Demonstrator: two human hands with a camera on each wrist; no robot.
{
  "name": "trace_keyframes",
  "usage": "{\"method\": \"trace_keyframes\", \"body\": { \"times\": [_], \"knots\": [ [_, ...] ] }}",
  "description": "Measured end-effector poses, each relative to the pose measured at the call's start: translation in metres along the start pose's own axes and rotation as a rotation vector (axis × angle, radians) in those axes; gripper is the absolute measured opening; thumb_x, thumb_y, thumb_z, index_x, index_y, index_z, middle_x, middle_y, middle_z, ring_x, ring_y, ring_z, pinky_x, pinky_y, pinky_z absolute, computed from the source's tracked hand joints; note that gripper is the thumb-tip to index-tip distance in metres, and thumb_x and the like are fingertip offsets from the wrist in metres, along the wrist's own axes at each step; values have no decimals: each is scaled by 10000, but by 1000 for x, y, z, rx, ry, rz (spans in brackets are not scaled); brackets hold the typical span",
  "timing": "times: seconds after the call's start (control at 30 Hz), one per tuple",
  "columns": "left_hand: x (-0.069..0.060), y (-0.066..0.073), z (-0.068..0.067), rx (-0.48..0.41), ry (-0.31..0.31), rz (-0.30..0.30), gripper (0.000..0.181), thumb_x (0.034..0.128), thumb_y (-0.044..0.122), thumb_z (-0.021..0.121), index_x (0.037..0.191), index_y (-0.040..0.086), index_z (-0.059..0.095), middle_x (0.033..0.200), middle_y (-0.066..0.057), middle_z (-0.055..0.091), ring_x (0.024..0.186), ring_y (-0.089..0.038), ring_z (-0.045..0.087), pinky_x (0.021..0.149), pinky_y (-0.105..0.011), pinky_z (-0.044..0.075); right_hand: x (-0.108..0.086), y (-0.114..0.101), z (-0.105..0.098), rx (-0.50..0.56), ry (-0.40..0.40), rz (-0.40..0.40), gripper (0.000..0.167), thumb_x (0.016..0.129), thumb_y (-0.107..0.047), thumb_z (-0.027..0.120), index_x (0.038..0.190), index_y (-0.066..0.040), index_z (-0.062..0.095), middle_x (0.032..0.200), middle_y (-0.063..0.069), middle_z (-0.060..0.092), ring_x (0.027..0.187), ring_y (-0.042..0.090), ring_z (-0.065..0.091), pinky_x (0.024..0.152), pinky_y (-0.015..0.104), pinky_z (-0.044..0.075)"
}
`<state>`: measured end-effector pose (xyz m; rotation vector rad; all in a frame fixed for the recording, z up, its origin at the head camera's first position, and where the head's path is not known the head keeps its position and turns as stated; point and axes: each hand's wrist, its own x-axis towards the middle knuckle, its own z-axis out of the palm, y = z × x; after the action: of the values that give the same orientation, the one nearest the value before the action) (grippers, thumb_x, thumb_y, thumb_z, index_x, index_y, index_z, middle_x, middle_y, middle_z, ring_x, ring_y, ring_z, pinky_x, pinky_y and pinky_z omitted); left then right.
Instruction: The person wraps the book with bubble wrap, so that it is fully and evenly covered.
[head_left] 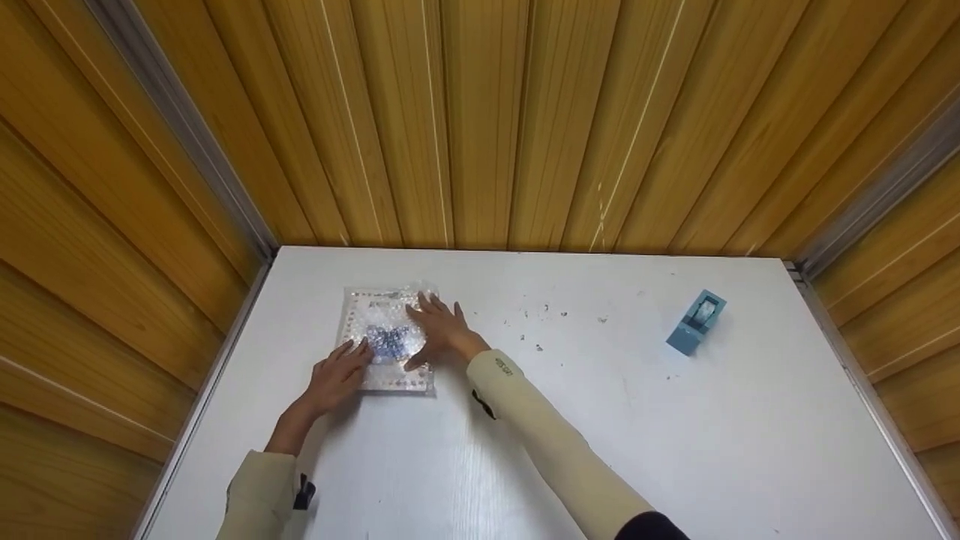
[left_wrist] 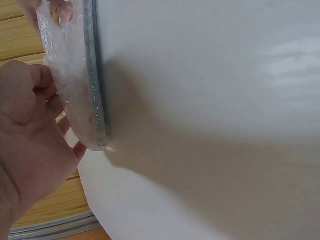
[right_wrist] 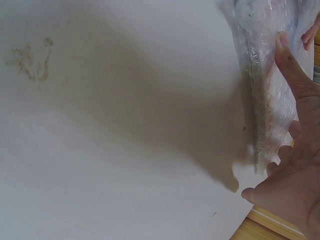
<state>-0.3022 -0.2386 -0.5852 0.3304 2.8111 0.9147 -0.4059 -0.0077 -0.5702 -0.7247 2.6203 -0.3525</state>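
Observation:
A flat, book-like rectangle wrapped in bubble wrap point(head_left: 384, 311) lies on the left part of the white table. Through the clear wrap show a pale face with a dotted border and a blue patch. My left hand point(head_left: 339, 377) rests on its lower left side, fingers spread over the wrap. On its right side lies my right hand point(head_left: 442, 330), with fingers splayed and the thumb apart. In the left wrist view, the package's grey edge point(left_wrist: 94, 75) stands out beside the left hand point(left_wrist: 35, 130). The right wrist view has the right thumb point(right_wrist: 290, 62) touching the crinkled wrap point(right_wrist: 265, 30).
A blue tape dispenser point(head_left: 696, 324) sits at the right of the white table point(head_left: 570, 420). Small dark marks point(head_left: 538, 347) dot the tabletop's middle. Wood-patterned panels point(head_left: 480, 135) rise behind and at both sides, with metal rails at the corners.

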Motion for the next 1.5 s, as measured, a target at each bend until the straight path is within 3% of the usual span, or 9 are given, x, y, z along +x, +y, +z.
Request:
{"method": "trace_keyframes", "body": {
  "times": [0.17, 0.33, 0.5, 0.63, 0.8, 0.97, 1.1, 1.27, 1.5],
  "knots": [
    [9, -4, -5, 38, 93, 40, 409, 954, 115, 661, 1348, 7, 641, 1482, -207, 561, 1414, -470, 435, 1076, -719, 354, -3, 2, -2, 15, 14, -19, 1172, 770, -559, 837, 1654, -211, 151, 1737, 88, -6, 1619, 283, -11, 1288, 606, 16],
    [21, -6, -14, 18, 99, -40, 564, 838, 126, 823, 1367, 55, 642, 1367, -199, 648, 1319, -442, 524, 1074, -657, 426, -1, 3, 0, 73, 40, -7, 1223, 735, -532, 878, 1655, -182, 151, 1740, 84, 16, 1620, 266, 14, 1294, 585, 5],
    [33, -2, -22, 58, 43, -106, 863, 762, 141, 888, 1523, 126, 483, 1337, -151, 673, 1289, -417, 543, 1055, -623, 459, 4, 3, 4, 112, 68, 4, 1136, 695, -521, 909, 1597, -201, 298, 1740, 88, 60, 1619, 256, 50, 1299, 566, 5],
    [41, 3, -27, 93, -17, -56, 933, 745, 111, 895, 1557, 153, 438, 1326, -157, 657, 1288, -407, 533, 1052, -616, 465, 1, 2, 3, 92, 72, -9, 998, 717, -517, 894, 1542, -245, 402, 1738, 89, 78, 1620, 270, 48, 1291, 595, 23],
    [50, 6, -32, 115, -115, 8, 959, 756, 78, 884, 1578, 128, 392, 1338, -197, 570, 1284, -415, 472, 1057, -623, 464, -4, 2, 2, 73, 42, -19, 989, 769, -521, 855, 1594, -278, 366, 1742, 82, 22, 1621, 277, 0, 1286, 612, 16],
    [59, 13, -39, 105, -258, -79, 1029, 785, 83, 867, 1624, 233, 291, 1471, -191, 455, 1423, -447, 338, 1122, -679, 392, -9, 2, 2, 74, 16, -28, 1010, 797, -536, 822, 1621, -300, 289, 1741, 71, -47, 1619, 268, -55, 1284, 612, -19],
    [68, 15, -41, 135, -346, -111, 1118, 763, 132, 894, 1643, 259, 215, 1447, -203, 450, 1410, -458, 344, 1137, -695, 360, -11, 4, 6, 88, -5, -45, 1013, 809, -538, 811, 1627, -299, 261, 1739, 78, -74, 1616, 275, -83, 1275, 628, -37],
    [75, 19, -42, 230, -401, -120, 1188, 726, 194, 924, 1647, 290, 179, 1432, -218, 435, 1352, -437, 404, 1122, -688, 385, -10, 6, 9, 77, -18, -62, 986, 826, -537, 799, 1625, -307, 269, 1738, 102, -75, 1615, 294, -88, 1271, 642, -28],
    [89, 19, -45, 241, -412, -180, 1192, 693, 189, 943, 1628, 349, 222, 1657, -298, 201, 1528, -530, 195, 1173, -706, 299, -10, 7, 4, 50, 10, -86, 983, 832, -560, 779, 1627, -305, 260, 1732, 111, -97, 1612, 307, -90, 1272, 636, -29]
  ]
}}
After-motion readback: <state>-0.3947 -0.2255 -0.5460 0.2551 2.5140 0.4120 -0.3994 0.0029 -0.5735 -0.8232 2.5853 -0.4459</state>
